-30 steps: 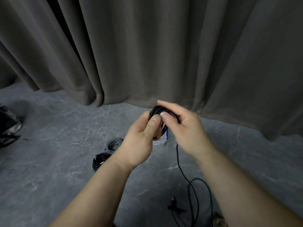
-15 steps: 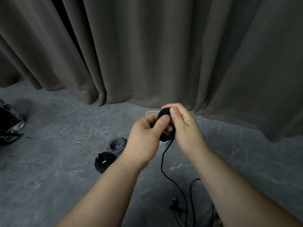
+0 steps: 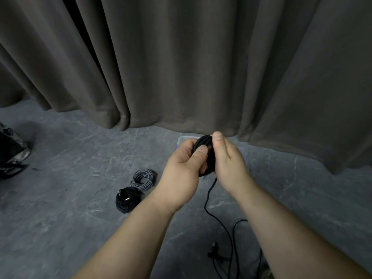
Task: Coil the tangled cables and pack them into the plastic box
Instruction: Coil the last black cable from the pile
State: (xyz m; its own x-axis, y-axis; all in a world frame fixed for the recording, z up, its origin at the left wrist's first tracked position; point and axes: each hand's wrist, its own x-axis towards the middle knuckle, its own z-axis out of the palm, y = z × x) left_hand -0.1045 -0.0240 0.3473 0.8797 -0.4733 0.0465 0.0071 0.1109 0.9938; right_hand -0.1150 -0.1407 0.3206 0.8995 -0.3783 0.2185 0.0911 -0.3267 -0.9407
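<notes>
Since the earlier frame your hands have stayed together on the coil, and the loose tail beneath them now hangs in a different line, running almost straight down before it bends.

Nearest you, the slack of the black cable (image 3: 231, 238) loops on the grey floor (image 3: 60, 228) between your forearms, with a small dark connector lying beside it. From there the tail rises to your hands.

Your left hand (image 3: 181, 178) grips the black coil (image 3: 205, 150), thumb pressed across its front and fingers curled behind. Your right hand (image 3: 229, 166) pinches the same coil from the other side, thumb up along its top edge. You hold the coil upright above the floor.

To the left of your left wrist, two finished bundles lie on the floor touching each other: a black bundle (image 3: 128, 200) nearer you and a grey bundle (image 3: 144, 178) just beyond it.

Directly behind your hands sits the clear plastic box (image 3: 182, 139), mostly hidden by them; whether anything is inside, you cannot tell.

At the far left edge lies a dark crumpled bag (image 3: 12, 156). Farthest back, a brown curtain (image 3: 181, 67) hangs to the floor.
</notes>
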